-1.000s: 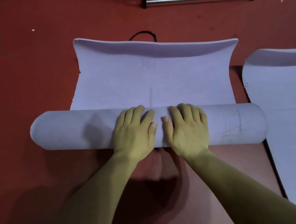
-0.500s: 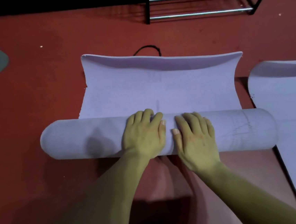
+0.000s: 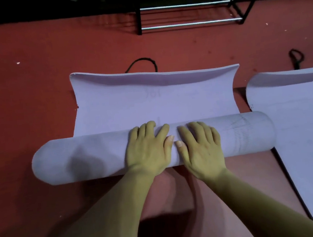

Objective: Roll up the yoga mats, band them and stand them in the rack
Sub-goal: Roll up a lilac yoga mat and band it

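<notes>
Red floor (image 3: 36, 110) fills the view, with a black metal rack (image 3: 189, 6) at its far edge. On it lies a half-rolled pale lilac mat (image 3: 150, 103), a second mat (image 3: 295, 114) flat just right. Left hand (image 3: 148, 149) and right hand (image 3: 200, 148), fingers spread, press side by side on the roll; two black bands (image 3: 142, 64) lie beyond.

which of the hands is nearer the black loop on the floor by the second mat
Right. The right hand lies on the roll's right-of-centre, closer to the black loop; the left hand is farther left.

Our single head-worn view, looking forward and steeply down from above our own forearms, close over the red floor (image 3: 35, 101), wide-angle with bowed edges, facing the metal rack (image 3: 188, 5) at the frame's top edge
</notes>
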`<state>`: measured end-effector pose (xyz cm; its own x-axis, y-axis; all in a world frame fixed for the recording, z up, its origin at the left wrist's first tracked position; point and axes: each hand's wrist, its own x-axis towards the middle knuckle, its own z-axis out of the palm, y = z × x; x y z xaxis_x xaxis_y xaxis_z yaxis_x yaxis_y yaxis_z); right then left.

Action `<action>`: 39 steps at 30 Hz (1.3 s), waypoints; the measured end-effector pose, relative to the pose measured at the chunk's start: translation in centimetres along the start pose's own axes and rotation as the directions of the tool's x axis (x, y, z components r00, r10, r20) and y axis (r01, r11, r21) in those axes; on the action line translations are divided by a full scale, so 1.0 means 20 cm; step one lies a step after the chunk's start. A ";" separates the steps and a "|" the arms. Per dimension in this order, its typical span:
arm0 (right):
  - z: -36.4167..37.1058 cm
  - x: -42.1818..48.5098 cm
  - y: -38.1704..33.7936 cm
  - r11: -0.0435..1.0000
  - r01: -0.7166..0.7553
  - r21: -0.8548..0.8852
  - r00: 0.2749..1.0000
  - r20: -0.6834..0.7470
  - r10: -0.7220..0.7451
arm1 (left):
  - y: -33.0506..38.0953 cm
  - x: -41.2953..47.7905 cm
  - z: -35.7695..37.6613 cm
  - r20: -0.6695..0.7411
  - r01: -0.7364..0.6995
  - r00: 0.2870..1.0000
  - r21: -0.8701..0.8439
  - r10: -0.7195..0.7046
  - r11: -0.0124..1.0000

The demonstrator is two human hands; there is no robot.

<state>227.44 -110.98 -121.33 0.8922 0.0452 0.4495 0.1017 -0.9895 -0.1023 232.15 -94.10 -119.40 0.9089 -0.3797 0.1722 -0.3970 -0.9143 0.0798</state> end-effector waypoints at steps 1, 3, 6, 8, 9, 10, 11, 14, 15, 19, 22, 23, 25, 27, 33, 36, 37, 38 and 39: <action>0.01 0.01 0.00 1.000 0.013 -0.021 1.000 -0.008 -0.014 | 0.00 0.01 0.01 -0.013 -0.013 1.000 -0.006 0.013 1.000; 0.02 0.07 0.01 0.998 0.014 -0.056 1.000 -0.023 -0.015 | -0.02 0.04 0.01 -0.061 -0.056 0.997 -0.015 0.055 0.998; 0.06 0.19 0.01 0.998 -0.016 -0.060 1.000 0.022 0.017 | -0.05 0.08 0.00 -0.094 -0.081 0.992 -0.006 0.080 0.997; 0.06 0.24 0.00 0.998 -0.050 -0.048 0.996 0.066 0.054 | -0.07 0.08 0.00 -0.060 -0.072 0.996 0.007 0.072 0.997; 0.06 0.25 -0.01 0.997 -0.067 -0.045 0.994 0.089 0.070 | -0.08 0.08 0.00 -0.027 -0.068 0.997 0.009 0.068 0.998; 0.04 0.25 -0.03 0.996 -0.083 -0.039 0.990 0.109 0.087 | -0.09 0.08 -0.01 0.012 -0.064 0.998 0.008 0.064 0.998; 0.02 0.25 -0.03 0.995 -0.092 -0.031 0.988 0.124 0.095 | -0.10 0.10 -0.02 0.042 -0.059 0.997 0.009 0.058 0.998; -0.03 0.27 0.00 1.000 -0.012 -0.020 0.981 0.193 0.016 | -0.11 0.19 -0.05 0.091 -0.055 0.994 0.011 0.054 0.998; -0.02 0.27 0.01 1.000 0.017 -0.017 0.979 0.203 -0.014 | -0.12 0.21 -0.06 0.095 -0.051 0.994 0.010 0.050 0.999; 0.08 0.29 0.01 0.999 0.006 -0.053 0.996 0.087 -0.002 | -0.15 0.31 -0.03 0.091 -0.033 0.995 0.002 0.033 0.999; 0.11 0.33 0.02 0.999 0.014 -0.041 0.999 0.031 -0.012 | -0.15 0.34 -0.02 0.041 -0.047 0.998 -0.049 0.049 0.998; 0.11 0.34 0.03 0.999 0.024 -0.036 0.999 0.036 -0.023 | -0.15 0.34 -0.02 0.008 -0.074 0.997 -0.072 0.075 0.995; 0.12 0.38 0.04 1.000 0.020 -0.021 0.999 0.029 -0.019 | -0.15 0.29 -0.01 -0.054 -0.126 0.991 -0.104 0.121 0.987; 0.14 0.42 0.05 1.000 0.008 0.004 1.000 0.019 -0.008 | -0.16 0.26 0.00 -0.072 -0.152 0.987 -0.102 0.145 0.983; 0.15 0.47 0.05 0.997 -0.002 0.083 1.000 -0.027 0.004 | -0.17 0.32 0.03 -0.011 -0.116 0.993 -0.052 0.116 0.992; 0.12 0.47 0.05 0.997 -0.027 0.072 0.999 -0.038 0.030 | -0.20 0.38 0.02 0.019 -0.109 0.994 -0.054 0.110 0.993; 0.12 0.46 0.05 0.998 -0.026 0.050 0.999 -0.025 0.027 | -0.20 0.40 0.02 0.028 -0.101 0.994 -0.055 0.103 0.993; 0.12 0.46 0.06 0.999 -0.020 0.030 1.000 -0.002 0.020 | -0.21 0.43 0.01 0.034 -0.097 0.994 -0.059 0.099 0.994; 0.12 0.46 0.06 1.000 -0.013 0.015 1.000 0.024 0.013 | -0.22 0.45 0.01 0.042 -0.096 0.994 -0.065 0.098 0.993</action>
<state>236.85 -111.41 -119.49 0.9035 0.0358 0.4270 0.0964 -0.9879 -0.1213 242.09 -93.62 -118.41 0.8700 -0.4734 0.1378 -0.4895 -0.8627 0.1268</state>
